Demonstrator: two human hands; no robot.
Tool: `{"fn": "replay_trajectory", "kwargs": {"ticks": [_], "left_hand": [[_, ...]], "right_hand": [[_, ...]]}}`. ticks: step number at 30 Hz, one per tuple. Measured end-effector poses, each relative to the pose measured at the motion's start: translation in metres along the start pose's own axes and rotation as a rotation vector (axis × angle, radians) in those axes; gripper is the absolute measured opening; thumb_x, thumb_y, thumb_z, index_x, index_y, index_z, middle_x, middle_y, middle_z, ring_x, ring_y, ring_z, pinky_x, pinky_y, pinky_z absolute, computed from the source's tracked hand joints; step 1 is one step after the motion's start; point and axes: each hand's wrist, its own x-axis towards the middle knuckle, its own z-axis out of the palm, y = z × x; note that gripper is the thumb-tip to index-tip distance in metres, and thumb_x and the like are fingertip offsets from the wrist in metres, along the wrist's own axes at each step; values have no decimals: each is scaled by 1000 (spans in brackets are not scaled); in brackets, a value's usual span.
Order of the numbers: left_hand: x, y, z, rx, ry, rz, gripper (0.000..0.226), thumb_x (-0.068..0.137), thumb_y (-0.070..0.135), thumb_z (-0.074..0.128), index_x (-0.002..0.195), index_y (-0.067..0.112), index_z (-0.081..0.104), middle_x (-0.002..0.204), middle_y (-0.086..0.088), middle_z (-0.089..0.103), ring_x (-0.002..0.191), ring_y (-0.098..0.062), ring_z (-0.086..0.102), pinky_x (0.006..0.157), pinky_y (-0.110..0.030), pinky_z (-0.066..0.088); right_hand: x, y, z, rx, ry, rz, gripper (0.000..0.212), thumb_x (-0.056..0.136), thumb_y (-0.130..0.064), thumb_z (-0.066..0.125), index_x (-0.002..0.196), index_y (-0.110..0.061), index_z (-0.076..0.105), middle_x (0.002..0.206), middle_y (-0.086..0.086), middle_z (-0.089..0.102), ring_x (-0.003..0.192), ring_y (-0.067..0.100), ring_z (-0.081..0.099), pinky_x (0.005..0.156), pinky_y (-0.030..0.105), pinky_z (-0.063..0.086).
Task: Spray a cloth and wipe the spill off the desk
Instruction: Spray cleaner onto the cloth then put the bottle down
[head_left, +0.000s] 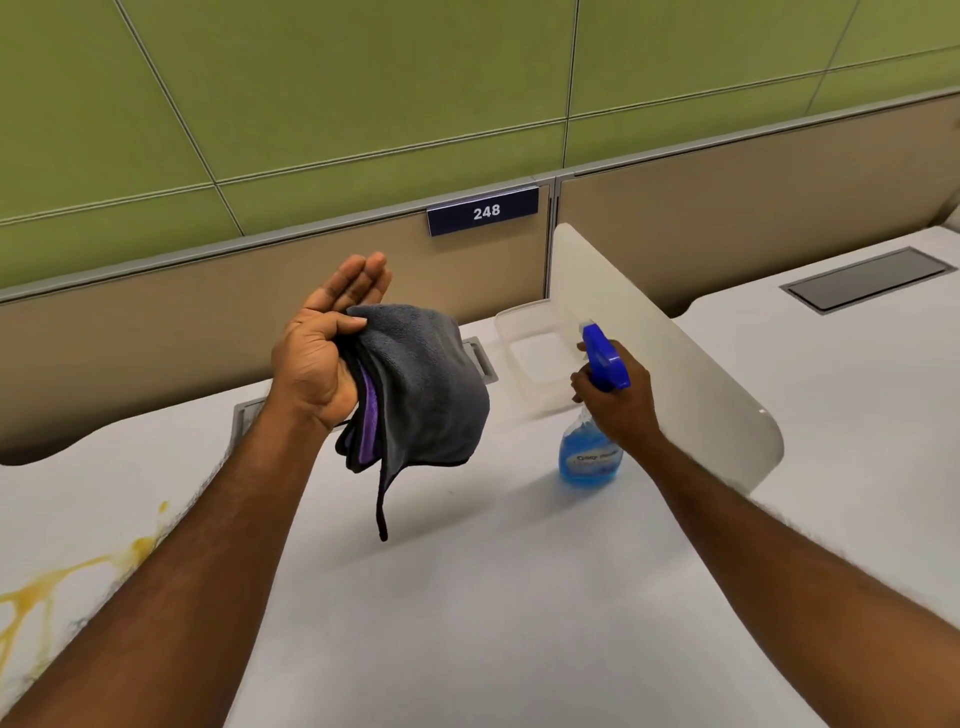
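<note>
My left hand (324, 348) holds a folded grey cloth (431, 384) with a purple inner side up above the white desk (467, 597); the thumb pins the cloth against the palm while the fingers stretch out straight. A corner of the cloth dangles down. To the right, my right hand (618, 402) grips the neck of a spray bottle (589, 457) holding blue liquid, its blue trigger head pointing left towards the cloth. The bottle's base is at or just above the desk. A yellow spill (47, 587) streaks the desk at the far left, partly hidden by my left forearm.
A clear plastic tub (535, 348) sits behind the bottle against a white curved divider (675, 364). A beige partition with a "248" sign (483, 210) runs along the back. Grey cable hatches (480, 356) are set into the desk; another hatch (867, 278) lies in the neighbouring desk.
</note>
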Motion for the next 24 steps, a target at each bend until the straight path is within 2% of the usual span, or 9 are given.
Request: {"fn": "replay_trajectory", "kwargs": {"ticks": [4,9,12,14,17,18,20,22,24], "left_hand": [[-3,-7,-4,15,4,-13,61,81,-21,21,124,5,56,118,-6,72,121,-24,62,97,-30,52],[-7,-12,-5,13,16,-42,61,80,-22,21,122,6,57,117,-5,72,121,-23,62,98,-31,51],[-10,-14,-6,18,19,-60,62,80,-22,21,124,5,56,117,-5,72,120,-23,63,100,-32,51],[-14,-14,-5,24,13,-71,63,80,-23,21,125,4,55,117,-5,72,120,-23,63,100,-32,51],[-23,-15,-7,26,13,-74,63,79,-23,21,123,5,56,116,-6,72,120,-23,63,103,-33,50],[-26,-15,-7,31,13,-78,63,79,-23,20,123,5,56,116,-5,72,121,-24,62,104,-33,49],[-33,-15,-9,35,8,-92,63,79,-23,20,123,4,56,116,-6,72,122,-25,62,106,-35,47],[-41,-12,-13,24,4,-104,63,79,-23,21,124,4,56,118,-7,71,123,-25,61,108,-36,45],[-50,-7,-17,1,5,-118,62,79,-22,21,123,5,56,122,-7,70,124,-26,60,108,-37,45]], "right_hand": [[10,15,5,-11,72,16,44,82,-9,72,121,-6,52,103,14,64,86,31,65,73,36,59],[14,20,4,-58,74,18,53,83,-20,75,126,-5,48,107,8,61,93,20,61,71,24,54],[1,16,-2,-93,66,17,76,74,-38,81,133,-13,40,121,-3,56,106,14,55,84,19,49],[-20,18,-7,-209,213,-14,81,70,-51,79,131,-13,41,122,0,55,109,14,52,93,28,41],[-77,17,0,-303,479,-135,54,77,-47,67,108,-7,48,100,9,52,93,19,51,83,33,39],[-94,13,8,-264,443,-177,45,78,-41,66,101,-6,49,95,8,50,87,17,48,78,33,42],[-112,3,29,-151,195,-189,36,80,-33,69,98,-9,51,92,3,52,81,12,48,74,23,44],[-111,-18,55,-34,-95,-44,46,79,-39,72,112,-16,50,105,1,58,94,9,55,77,13,43],[-98,-40,77,83,-261,170,68,77,-52,68,131,-23,40,131,1,54,116,14,54,85,13,42]]}}
